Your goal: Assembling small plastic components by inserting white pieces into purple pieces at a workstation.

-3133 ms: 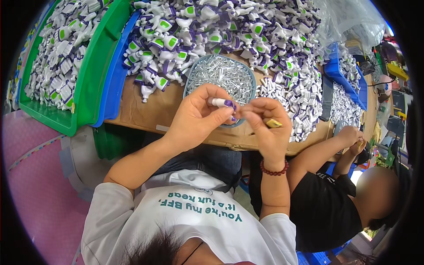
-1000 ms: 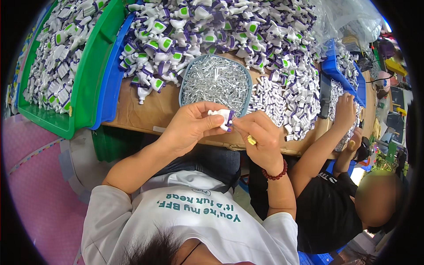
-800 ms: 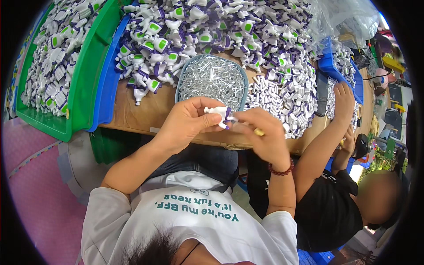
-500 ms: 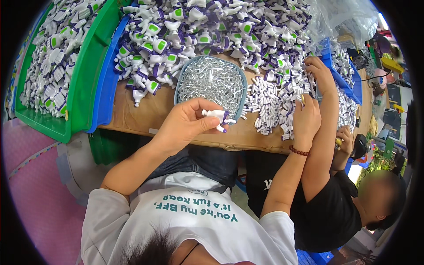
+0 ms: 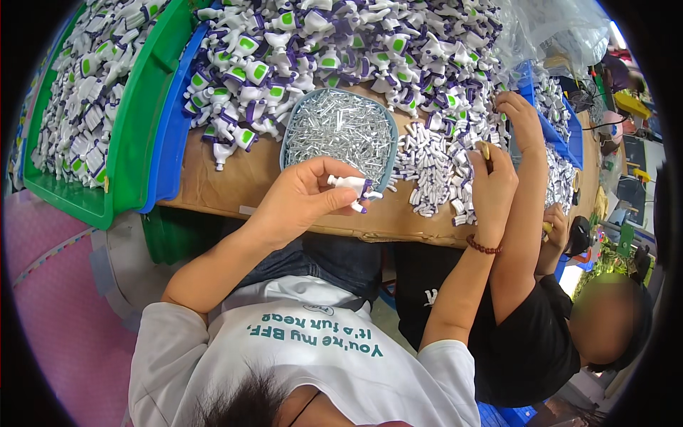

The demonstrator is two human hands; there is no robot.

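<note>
In my left hand point(image 5: 302, 196) a small white-and-purple plastic toy body point(image 5: 347, 186) is pinched between thumb and fingers, with a limb-like piece sticking out below. That hand is at the near edge of a grey-blue bowl point(image 5: 393, 153) filled with thin silver metal pins point(image 5: 341, 132). My right hand point(image 5: 496, 188), wearing a dark red bead bracelet, is over a pile of short white pieces with purple ends point(image 5: 429, 178). Its fingers are curled inward, with something yellowish at one fingertip; whatever they grip is hidden.
A large heap of white, purple and green toy bodies point(image 5: 327, 60) covers the table's far side. Left stand a blue bin point(image 5: 171, 142) and a green bin point(image 5: 131, 156) of similar parts. A co-worker's arm point(image 5: 523, 213) reaches in close beside my right arm. Blue trays point(image 5: 569, 146) are beyond.
My right hand has shifted slightly up over the white pieces, its fingers turning inward. My left hand holds the toy body almost unmoved. The co-worker's reaching hand has moved slightly right.
</note>
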